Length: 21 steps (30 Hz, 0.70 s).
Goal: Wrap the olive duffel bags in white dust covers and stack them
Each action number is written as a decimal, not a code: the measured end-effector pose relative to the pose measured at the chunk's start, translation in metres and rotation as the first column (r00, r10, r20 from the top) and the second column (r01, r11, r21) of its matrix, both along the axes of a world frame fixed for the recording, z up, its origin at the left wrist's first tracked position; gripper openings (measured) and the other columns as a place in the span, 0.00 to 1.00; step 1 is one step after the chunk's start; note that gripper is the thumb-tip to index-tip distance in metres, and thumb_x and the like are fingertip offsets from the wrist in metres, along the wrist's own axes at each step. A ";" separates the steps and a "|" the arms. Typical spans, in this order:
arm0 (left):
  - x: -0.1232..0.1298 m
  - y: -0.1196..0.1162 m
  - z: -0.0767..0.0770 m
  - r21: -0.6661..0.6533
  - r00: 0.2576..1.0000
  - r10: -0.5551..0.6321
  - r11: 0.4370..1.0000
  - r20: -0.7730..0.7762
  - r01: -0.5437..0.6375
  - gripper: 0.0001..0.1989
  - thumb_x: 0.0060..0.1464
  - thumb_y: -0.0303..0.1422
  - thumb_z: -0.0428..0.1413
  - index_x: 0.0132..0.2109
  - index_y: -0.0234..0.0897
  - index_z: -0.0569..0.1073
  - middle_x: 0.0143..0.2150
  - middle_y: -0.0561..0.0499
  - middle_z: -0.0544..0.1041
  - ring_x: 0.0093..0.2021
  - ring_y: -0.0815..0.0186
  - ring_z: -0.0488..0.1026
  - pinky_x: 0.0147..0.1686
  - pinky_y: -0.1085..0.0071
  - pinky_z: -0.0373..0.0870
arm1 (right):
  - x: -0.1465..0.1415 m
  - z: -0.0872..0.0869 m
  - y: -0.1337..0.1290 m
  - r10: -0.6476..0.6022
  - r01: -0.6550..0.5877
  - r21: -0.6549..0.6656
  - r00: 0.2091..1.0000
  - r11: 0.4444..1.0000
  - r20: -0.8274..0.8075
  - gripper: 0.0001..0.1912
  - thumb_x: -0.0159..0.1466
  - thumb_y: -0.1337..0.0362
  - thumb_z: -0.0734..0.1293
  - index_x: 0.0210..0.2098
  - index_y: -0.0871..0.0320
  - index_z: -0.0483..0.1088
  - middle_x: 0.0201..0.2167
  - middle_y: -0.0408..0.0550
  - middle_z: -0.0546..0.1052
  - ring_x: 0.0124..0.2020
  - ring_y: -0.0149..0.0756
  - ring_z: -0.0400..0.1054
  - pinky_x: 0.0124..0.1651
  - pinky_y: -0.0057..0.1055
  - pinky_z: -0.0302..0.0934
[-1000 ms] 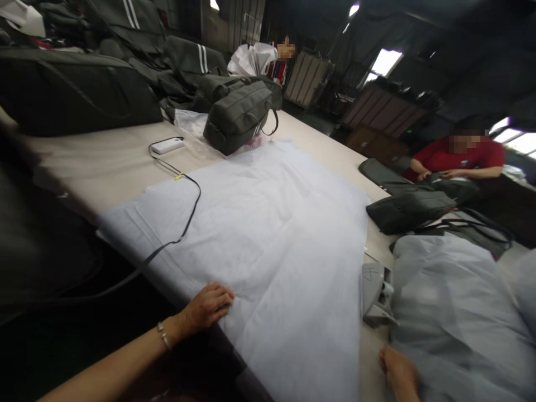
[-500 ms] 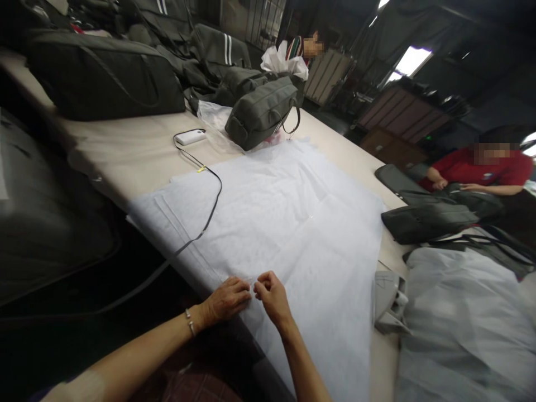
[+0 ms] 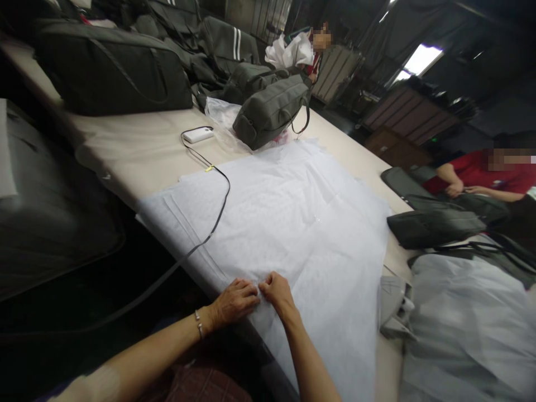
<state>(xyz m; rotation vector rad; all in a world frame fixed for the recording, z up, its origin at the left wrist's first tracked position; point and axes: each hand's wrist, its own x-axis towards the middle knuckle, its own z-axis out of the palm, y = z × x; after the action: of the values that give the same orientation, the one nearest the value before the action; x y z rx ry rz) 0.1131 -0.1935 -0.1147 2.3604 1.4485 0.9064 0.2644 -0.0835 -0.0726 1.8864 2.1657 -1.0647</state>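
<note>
Thin white sheets (image 3: 285, 212), wrinkled and lying in a stack, spread over the near part of the table. At their front edge my left hand (image 3: 235, 301) rests with its fingers bent and pressed together, a bracelet on the wrist. Close beside it, almost touching, my right hand (image 3: 278, 291) is closed in a pinch over the sheets. Whatever lies between the fingertips is too small or hidden to make out. A dark cord (image 3: 220, 209) runs across the sheets to the left of my hands, from a small white device (image 3: 198, 134) and over the table edge.
Dark green bags (image 3: 270, 109) and a larger bag (image 3: 113, 72) stand at the back of the table (image 3: 121, 139). A grey tape dispenser-like object (image 3: 393, 307) and a pale covered bundle (image 3: 469, 318) lie to the right. A person in red (image 3: 473, 173) handles bags; another is behind.
My hands have drawn slightly closer together at the sheet edge. The whole view has shifted a little, so things appear further right. The person in red has moved their hands.
</note>
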 end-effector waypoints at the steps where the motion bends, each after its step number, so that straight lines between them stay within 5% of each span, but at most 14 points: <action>1: 0.000 0.000 0.000 0.001 1.000 0.000 1.000 0.000 0.000 0.07 0.59 0.32 0.58 0.46 0.41 0.73 0.43 0.51 0.74 0.47 0.62 0.67 0.47 0.66 0.58 | 0.002 0.002 0.001 0.003 -0.003 0.007 0.999 1.000 0.035 0.05 0.52 0.64 0.68 0.24 0.55 0.66 0.21 0.43 0.74 0.25 0.34 0.67 0.29 0.28 0.51; 8: -0.002 0.001 -0.004 -0.014 0.999 -0.034 0.999 0.002 0.034 0.10 0.58 0.31 0.59 0.48 0.42 0.72 0.45 0.51 0.74 0.48 0.61 0.67 0.48 0.65 0.59 | 0.017 0.005 -0.008 -0.008 -0.006 0.087 0.988 0.996 0.157 0.16 0.55 0.48 0.70 0.27 0.54 0.67 0.24 0.44 0.75 0.29 0.37 0.69 0.30 0.29 0.51; 11: -0.004 0.002 -0.001 -0.025 0.999 -0.041 0.999 0.007 0.041 0.12 0.57 0.30 0.60 0.48 0.42 0.72 0.46 0.51 0.74 0.48 0.61 0.68 0.49 0.65 0.60 | 0.026 0.006 -0.011 -0.056 0.058 0.076 0.998 0.995 -0.034 0.15 0.54 0.49 0.70 0.27 0.53 0.67 0.22 0.40 0.74 0.27 0.34 0.68 0.30 0.28 0.54; 14: -0.008 0.003 0.003 -0.023 0.998 -0.060 0.998 0.020 0.061 0.11 0.58 0.29 0.58 0.48 0.42 0.72 0.46 0.51 0.75 0.47 0.61 0.68 0.48 0.65 0.60 | 0.060 0.018 -0.004 -0.240 0.256 0.022 0.930 0.966 -0.279 0.15 0.55 0.49 0.68 0.28 0.54 0.69 0.21 0.39 0.72 0.23 0.32 0.66 0.29 0.28 0.58; 17: -0.013 0.004 -0.001 0.019 0.996 -0.083 0.996 0.025 0.082 0.10 0.61 0.29 0.55 0.49 0.42 0.73 0.47 0.51 0.75 0.48 0.62 0.69 0.49 0.66 0.61 | 0.129 0.038 0.014 -0.436 0.502 0.105 0.823 0.859 -0.364 0.19 0.56 0.45 0.64 0.30 0.55 0.69 0.22 0.40 0.73 0.22 0.33 0.67 0.28 0.28 0.60; 21: -0.017 0.006 -0.029 0.121 0.998 -0.060 0.991 0.004 0.059 0.11 0.64 0.34 0.53 0.52 0.48 0.74 0.49 0.54 0.76 0.48 0.65 0.71 0.50 0.70 0.62 | 0.247 0.073 0.044 -0.684 0.757 0.387 0.648 0.526 -0.336 0.23 0.55 0.43 0.61 0.34 0.56 0.70 0.28 0.47 0.77 0.31 0.41 0.72 0.34 0.32 0.64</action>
<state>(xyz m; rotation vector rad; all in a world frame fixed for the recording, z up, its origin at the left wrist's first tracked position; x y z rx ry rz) 0.0956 -0.1872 -0.1440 2.4684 1.3487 1.0131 0.5114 -0.0395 0.0004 3.2490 1.8071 -0.7248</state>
